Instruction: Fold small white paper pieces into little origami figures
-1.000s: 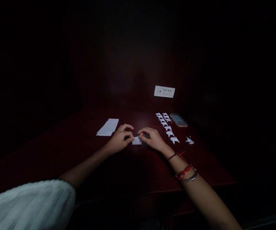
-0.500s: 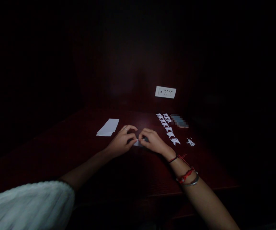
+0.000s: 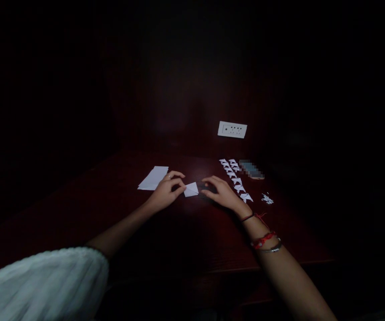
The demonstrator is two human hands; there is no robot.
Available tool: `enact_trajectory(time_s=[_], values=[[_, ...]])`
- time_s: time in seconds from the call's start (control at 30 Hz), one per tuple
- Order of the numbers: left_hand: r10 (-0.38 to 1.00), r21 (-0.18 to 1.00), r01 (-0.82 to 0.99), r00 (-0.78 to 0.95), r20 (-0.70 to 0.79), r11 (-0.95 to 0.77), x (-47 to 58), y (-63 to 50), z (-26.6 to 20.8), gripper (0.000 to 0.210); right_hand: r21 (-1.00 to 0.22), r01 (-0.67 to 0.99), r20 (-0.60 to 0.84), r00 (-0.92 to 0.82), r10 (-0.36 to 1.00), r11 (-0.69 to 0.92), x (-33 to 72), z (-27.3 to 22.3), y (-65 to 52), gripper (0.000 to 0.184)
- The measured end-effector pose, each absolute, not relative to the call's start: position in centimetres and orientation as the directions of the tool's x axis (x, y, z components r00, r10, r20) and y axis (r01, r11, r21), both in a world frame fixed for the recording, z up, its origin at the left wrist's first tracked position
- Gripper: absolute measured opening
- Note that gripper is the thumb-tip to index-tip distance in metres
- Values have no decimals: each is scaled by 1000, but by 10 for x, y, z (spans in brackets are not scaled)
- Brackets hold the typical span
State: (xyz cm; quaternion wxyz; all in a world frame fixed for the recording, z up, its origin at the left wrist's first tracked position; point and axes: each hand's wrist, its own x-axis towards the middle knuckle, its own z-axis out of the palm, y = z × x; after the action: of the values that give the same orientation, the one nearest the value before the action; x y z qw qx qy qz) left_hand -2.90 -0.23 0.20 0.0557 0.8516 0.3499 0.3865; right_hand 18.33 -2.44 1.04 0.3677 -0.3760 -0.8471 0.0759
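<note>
A small white folded paper point(image 3: 191, 190) with crease lines shows between my two hands, above the dark red table. My left hand point(image 3: 166, 191) pinches its left corner between thumb and fingertips; a ring sits on one finger. To the right of the paper, my right hand point(image 3: 223, 192) is apart from it, thumb and fingers parted with nothing between them. Just beyond my left hand lies a stack of white paper sheets point(image 3: 153, 177). Right of my right hand, several small folded white paper pieces point(image 3: 238, 181) lie in two rows.
A phone point(image 3: 251, 169), its screen blurred out, lies right of the rows. Nearer is a little heap of paper scraps point(image 3: 267, 199). A white socket plate point(image 3: 232, 129) is on the wall behind the table point(image 3: 192, 240). The surroundings are very dark.
My right hand has let go of the folded paper and moved right, its fingers opening. My left hand keeps the paper, now turned so more of its face shows.
</note>
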Motion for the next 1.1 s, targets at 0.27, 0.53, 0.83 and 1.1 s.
enact_trajectory(time_s=[0.27,0.53,0.83,1.1], values=[[650,374,543,518,556,-752,-21,-1,-9,14,-566,478,515,-430,741,671,164,3,-26,40],[613,296,570,509,605,-766,-17,-9,-3,13,-540,574,519,-349,780,616,164,4,-26,12],[600,275,580,497,627,-767,-15,-15,5,10,-395,612,619,-374,691,685,161,13,-28,14],[586,303,552,458,669,-777,-11,-21,12,7,-372,604,618,-405,673,705,153,20,-37,11]])
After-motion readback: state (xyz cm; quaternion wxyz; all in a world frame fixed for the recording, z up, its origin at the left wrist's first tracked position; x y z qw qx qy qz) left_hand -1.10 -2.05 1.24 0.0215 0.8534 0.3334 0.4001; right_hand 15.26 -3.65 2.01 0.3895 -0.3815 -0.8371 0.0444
